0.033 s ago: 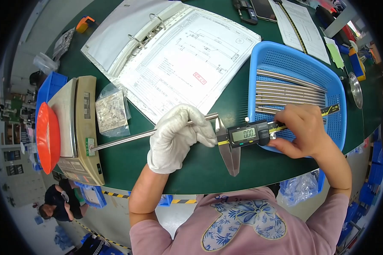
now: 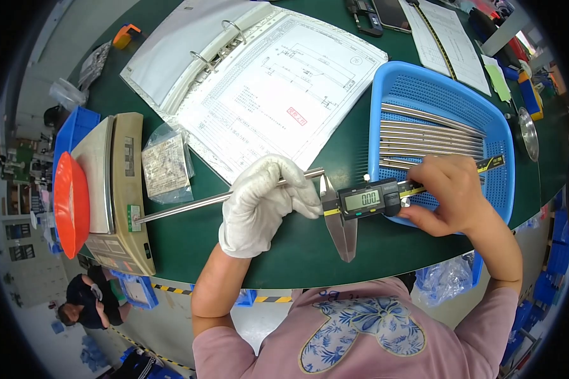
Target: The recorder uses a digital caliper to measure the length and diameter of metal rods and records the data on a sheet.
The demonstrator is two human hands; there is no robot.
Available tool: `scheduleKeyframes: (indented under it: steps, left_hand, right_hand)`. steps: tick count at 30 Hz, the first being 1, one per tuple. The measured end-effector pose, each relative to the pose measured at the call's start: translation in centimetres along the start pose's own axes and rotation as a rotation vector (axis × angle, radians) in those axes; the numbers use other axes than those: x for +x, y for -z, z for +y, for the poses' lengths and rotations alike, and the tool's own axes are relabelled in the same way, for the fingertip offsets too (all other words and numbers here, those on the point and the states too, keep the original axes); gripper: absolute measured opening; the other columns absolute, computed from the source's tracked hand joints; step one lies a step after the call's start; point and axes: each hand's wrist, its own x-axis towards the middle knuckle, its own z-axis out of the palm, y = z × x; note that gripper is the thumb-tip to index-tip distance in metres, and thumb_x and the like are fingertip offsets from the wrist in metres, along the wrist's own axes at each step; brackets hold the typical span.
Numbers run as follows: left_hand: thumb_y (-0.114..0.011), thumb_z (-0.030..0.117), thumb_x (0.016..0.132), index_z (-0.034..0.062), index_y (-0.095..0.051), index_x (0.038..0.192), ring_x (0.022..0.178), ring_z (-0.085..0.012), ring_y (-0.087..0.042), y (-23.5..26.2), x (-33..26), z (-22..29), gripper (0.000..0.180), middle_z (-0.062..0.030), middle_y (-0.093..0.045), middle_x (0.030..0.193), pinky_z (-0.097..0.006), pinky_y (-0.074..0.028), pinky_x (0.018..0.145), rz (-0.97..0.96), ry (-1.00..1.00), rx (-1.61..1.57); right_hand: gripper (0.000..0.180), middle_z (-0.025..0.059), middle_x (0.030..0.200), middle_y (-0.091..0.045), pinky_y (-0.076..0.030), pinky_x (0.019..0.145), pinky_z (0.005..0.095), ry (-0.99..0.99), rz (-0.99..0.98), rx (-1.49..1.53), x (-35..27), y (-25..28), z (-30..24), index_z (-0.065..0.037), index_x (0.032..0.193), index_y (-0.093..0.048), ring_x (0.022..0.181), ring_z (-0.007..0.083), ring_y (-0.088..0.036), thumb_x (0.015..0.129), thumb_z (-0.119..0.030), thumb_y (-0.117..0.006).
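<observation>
- The left hand (image 2: 259, 208), gloved in white, gripped a steel rod (image 2: 196, 205) with its fingers curled around it.
- The right hand (image 2: 449, 196), bare, gripped the beam of a digital caliper (image 2: 363, 199), its thumb low by the roller.
- The rod slanted across the green table (image 2: 284, 252), its near tip just beside the caliper's upper jaws; whether they touched could not be told.
- The caliper's long lower jaws stood together with nothing between them. If the rod were pushed at them unopened, the tips could scratch it or be knocked out of true.
- The rod's far end reached the side of the scale (image 2: 129, 142); contact was unclear. A swing or push of the left wrist could have knocked the scale or scuffed that end.
- The glove's cloth looked smooth against polished metal, so a loose grip could have let the rod turn or slide, tilting it against the jaws and spoiling a reading.
- The beam's end passed over the blue basket (image 2: 379, 95) and its loose rods (image 2: 430, 136); a dip of the right hand could have struck them.
- The open binder (image 2: 265, 95) lay near the glove, where a careless elbowing of the rod might have creased its sheets.
</observation>
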Motion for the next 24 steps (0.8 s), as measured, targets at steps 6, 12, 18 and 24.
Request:
scheduleKeyframes:
  steps: [6, 12, 18, 24]
  left_hand:
    - [-0.04, 0.029, 0.087, -0.0029, -0.048, 0.086, 0.068, -0.0262, -0.057, -0.26, -0.02, 0.12, 0.033, -0.0191, -0.056, 0.074, -0.033, -0.047, 0.063, 0.018, 0.006, 0.009]
    - [-0.04, 0.027, 0.087, -0.0038, -0.047, 0.084, 0.067, -0.0275, -0.057, -0.14, 0.11, 0.02, 0.032, -0.0202, -0.055, 0.074, -0.034, -0.048, 0.062, 0.04, -0.014, -0.016]
    - [-0.039, 0.026, 0.087, -0.0036, -0.047, 0.083, 0.066, -0.0278, -0.057, -0.3, -0.01, -0.01, 0.031, -0.02, -0.055, 0.073, -0.034, -0.048, 0.062, 0.053, -0.015, -0.042]
    - [-0.038, 0.026, 0.087, -0.0034, -0.047, 0.084, 0.067, -0.0276, -0.057, -0.15, 0.01, -0.13, 0.031, -0.02, -0.055, 0.073, -0.034, -0.048, 0.063, 0.053, 0.014, -0.043]
  right_hand:
    - [0.029, 0.0053, 0.057, -0.045, -0.034, 0.038, 0.0312, 0.012, -0.019, -0.014, 0.11, 0.2, -0.23, -0.006, 0.071, -0.05, 0.044, 0.0232, -0.047, 0.063, -0.03, -0.065]
    - [0.028, 0.0048, 0.057, -0.044, -0.034, 0.038, 0.0314, 0.01, -0.028, -0.032, 0.19, 0.19, -0.18, -0.007, 0.07, -0.05, 0.044, 0.0226, -0.047, 0.064, -0.031, -0.064]
    - [0.028, 0.0044, 0.055, -0.043, -0.034, 0.038, 0.0313, 0.009, -0.024, -0.021, 0.03, 0.07, -0.12, -0.007, 0.068, -0.049, 0.043, 0.0222, -0.047, 0.065, -0.031, -0.063]
    - [0.033, 0.0037, 0.052, -0.041, -0.033, 0.037, 0.031, 0.022, 0.003, -0.085, -0.11, -0.12, 0.11, -0.008, 0.064, -0.048, 0.042, 0.021, -0.046, 0.064, -0.037, -0.065]
